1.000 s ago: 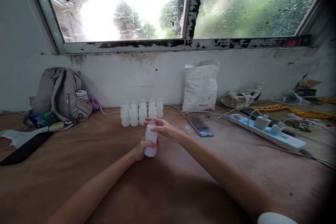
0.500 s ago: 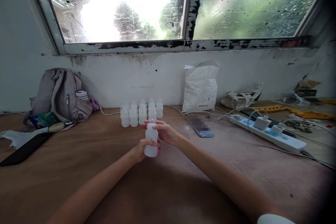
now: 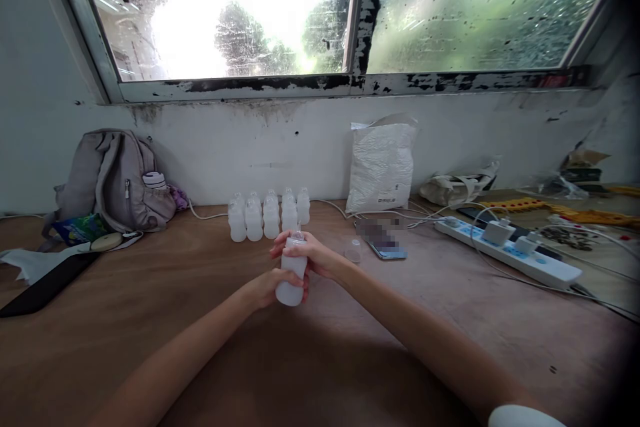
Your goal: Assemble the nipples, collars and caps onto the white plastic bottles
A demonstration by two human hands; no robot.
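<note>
A white baby bottle (image 3: 291, 283) with a clear teat on top is held tilted slightly to the right above the table. My left hand (image 3: 273, 285) is closed round its lower body. My right hand (image 3: 313, 255) is closed round the collar just below the teat, thumb on the near side and fingers behind. To the right of my right hand a clear cap (image 3: 353, 252) rests on the table. Beyond my hands, several similar bottles (image 3: 254, 219) stand upright in a cluster by the wall.
A phone (image 3: 387, 245) lies right of the cap. A white plastic package (image 3: 381, 167) leans on the wall. Farther right is a power strip (image 3: 520, 257) with chargers and cables. At the left are a grey backpack (image 3: 110, 180) and a black flat object (image 3: 47, 283).
The bottle has tilted to the right and dropped slightly. My right hand has turned, its thumb now lying across the collar. My left hand keeps its hold.
</note>
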